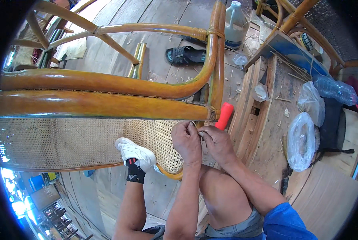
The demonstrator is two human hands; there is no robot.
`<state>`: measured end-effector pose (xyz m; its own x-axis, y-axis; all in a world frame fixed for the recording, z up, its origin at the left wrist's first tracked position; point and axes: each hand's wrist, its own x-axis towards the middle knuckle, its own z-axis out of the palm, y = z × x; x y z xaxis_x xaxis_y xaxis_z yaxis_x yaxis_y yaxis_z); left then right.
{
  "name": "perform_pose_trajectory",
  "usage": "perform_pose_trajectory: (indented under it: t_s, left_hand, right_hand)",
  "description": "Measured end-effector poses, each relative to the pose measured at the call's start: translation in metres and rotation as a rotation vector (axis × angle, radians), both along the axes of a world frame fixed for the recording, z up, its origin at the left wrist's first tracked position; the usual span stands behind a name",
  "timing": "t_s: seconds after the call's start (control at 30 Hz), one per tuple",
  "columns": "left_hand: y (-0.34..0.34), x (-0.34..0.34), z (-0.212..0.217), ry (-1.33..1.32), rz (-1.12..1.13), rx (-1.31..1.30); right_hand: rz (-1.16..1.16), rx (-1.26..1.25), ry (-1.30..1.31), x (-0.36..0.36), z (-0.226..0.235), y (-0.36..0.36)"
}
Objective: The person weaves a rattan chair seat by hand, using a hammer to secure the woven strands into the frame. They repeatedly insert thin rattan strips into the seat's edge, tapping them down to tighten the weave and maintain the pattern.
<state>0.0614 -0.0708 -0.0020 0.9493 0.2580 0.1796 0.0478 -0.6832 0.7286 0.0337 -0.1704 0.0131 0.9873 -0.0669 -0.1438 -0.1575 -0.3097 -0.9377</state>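
My left hand (186, 142) and my right hand (218, 145) meet just below the corner of a glossy brown rattan frame (103, 104). Both have thumb and fingers pinched together, fingertips nearly touching. What they grip is too small to make out; a thin pale sliver shows by the left thumb. Close above the right hand a red handle (226, 115) sticks up, its lower end hidden behind the fingers. A binding (212, 113) wraps the frame's corner joint. Woven cane webbing (151, 138) spreads below the frame, to the left of my hands.
My white shoe (137, 154) rests against the webbing. A dark sandal (185, 55) and a blue-capped jug (235, 26) are beyond the frame. At right, a wooden bench (263, 132) bears scraps, near plastic bags (301, 142) and a clear bottle (335, 90).
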Motion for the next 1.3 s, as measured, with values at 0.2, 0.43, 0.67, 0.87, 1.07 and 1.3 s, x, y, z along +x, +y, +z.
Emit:
perform_pose_trajectory:
  t_s: [0.2,0.43,0.67,0.87,1.07,1.3]
  left_hand:
    - [0.003,-0.001,0.005,-0.028,-0.039,-0.040]
    - [0.011,0.007,0.013,0.263,-0.042,-0.145]
    - [0.018,0.015,0.003,0.379,-0.001,-0.348]
    - [0.011,0.012,0.006,0.314,0.000,-0.301]
    - [0.021,0.007,-0.010,0.171,-0.087,-0.200]
    - [0.039,-0.026,-0.001,0.135,0.049,-0.530]
  right_hand:
    - [-0.042,0.031,-0.021,0.001,0.003,0.003]
    - [-0.210,-0.019,-0.145,-0.021,0.038,-0.031]
    - [-0.466,-0.058,0.201,-0.116,0.095,-0.131]
    - [-0.022,-0.559,0.398,-0.224,0.091,-0.125]
    - [0.120,-0.475,0.465,-0.247,0.086,-0.104]
    - [-0.182,-0.186,0.536,-0.208,0.109,-0.115]
